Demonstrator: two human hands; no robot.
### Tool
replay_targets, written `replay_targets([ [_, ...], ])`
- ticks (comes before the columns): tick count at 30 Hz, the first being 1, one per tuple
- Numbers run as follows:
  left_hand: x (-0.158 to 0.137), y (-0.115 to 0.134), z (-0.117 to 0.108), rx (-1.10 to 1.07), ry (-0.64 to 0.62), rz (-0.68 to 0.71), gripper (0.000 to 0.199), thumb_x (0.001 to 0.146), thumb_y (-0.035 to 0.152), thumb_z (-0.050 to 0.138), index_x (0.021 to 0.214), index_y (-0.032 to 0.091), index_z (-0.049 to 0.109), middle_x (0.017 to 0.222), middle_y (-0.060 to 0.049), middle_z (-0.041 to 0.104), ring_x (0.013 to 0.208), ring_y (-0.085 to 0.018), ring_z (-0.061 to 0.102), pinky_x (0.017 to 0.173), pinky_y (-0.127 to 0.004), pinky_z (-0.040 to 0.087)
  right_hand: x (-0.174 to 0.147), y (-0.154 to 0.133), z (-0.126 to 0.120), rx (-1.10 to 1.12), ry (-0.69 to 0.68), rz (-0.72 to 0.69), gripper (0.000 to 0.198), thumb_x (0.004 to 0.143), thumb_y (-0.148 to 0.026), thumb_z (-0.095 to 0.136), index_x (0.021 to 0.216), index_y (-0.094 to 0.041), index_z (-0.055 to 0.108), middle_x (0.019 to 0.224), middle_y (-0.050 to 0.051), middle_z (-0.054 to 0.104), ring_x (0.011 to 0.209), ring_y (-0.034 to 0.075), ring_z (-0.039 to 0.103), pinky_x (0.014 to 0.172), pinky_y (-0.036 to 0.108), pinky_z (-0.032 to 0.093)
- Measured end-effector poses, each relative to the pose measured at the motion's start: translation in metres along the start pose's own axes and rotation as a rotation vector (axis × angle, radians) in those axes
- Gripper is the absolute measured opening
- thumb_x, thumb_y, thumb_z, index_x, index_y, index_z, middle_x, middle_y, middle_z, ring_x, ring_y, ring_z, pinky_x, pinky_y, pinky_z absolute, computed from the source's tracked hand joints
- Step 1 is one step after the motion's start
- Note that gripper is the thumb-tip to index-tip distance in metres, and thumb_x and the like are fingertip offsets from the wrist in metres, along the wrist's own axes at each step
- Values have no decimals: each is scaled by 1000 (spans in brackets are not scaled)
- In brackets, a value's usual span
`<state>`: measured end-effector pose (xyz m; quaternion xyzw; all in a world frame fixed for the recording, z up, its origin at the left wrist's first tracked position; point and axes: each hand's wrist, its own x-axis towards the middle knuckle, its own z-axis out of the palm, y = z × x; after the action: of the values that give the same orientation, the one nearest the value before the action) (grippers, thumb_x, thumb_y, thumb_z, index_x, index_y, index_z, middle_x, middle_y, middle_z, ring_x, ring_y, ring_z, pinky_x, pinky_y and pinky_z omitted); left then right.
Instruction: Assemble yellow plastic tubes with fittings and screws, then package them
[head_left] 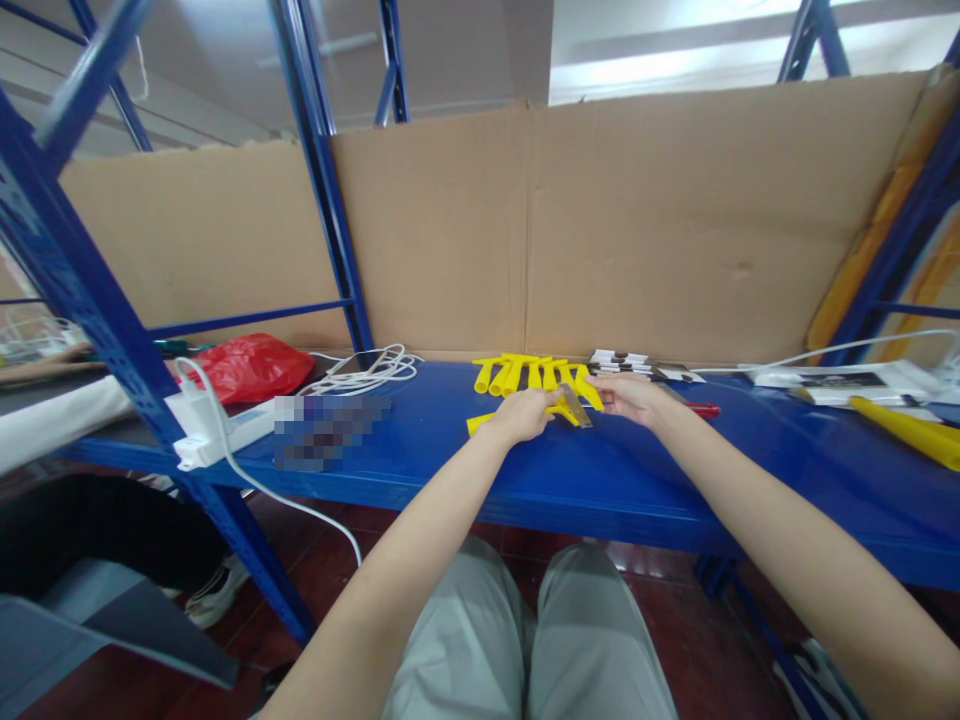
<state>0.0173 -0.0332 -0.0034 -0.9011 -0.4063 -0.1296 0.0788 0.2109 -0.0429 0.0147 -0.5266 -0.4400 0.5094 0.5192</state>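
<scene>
My left hand [523, 415] is closed around a yellow-handled scraper, its metal blade [576, 406] pointing to the right and the handle end [475, 425] jutting out on the left. My right hand [630, 397] has its fingers closed on a yellow plastic handle [588, 387] at the right end of a row. Several more yellow handles [513, 375] lie side by side in that row, their hollow round ends facing me. Behind my right wrist, part of a red tool [703, 410] shows; the rest is hidden.
Small black-and-white packets [619, 360] lie behind the row on the blue shelf [442, 460]. A power strip [251, 428], coiled white cable [375, 372] and red plastic bag [253, 367] are at left. More yellow pieces [907, 432] lie at right. Cardboard [637, 220] stands behind.
</scene>
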Motion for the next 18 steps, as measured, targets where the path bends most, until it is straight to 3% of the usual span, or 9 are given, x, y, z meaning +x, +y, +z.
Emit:
replay_targets([
  [7,2,0,2,15,-20,-28,58,93,24,58,148,20,42,131,-13,65,122,-24,61,100,-37,48,-11,-1,11,-132,-21,-79,20,81,-4,64,65,-15,59,59,2,64,53,10,58,50,21,49],
  [14,2,0,3,20,-5,-17,52,93,25,58,143,18,48,126,-12,67,118,-25,63,98,-37,51,-8,2,20,-359,76,-160,31,77,-13,67,50,-16,51,42,-4,44,42,7,37,38,19,28],
  [18,2,-1,5,19,4,-6,47,93,24,58,139,18,52,124,-12,68,117,-25,63,98,-37,51,-4,6,23,-451,129,-197,23,70,-18,70,52,-16,56,46,-5,45,47,7,37,42,19,28],
])
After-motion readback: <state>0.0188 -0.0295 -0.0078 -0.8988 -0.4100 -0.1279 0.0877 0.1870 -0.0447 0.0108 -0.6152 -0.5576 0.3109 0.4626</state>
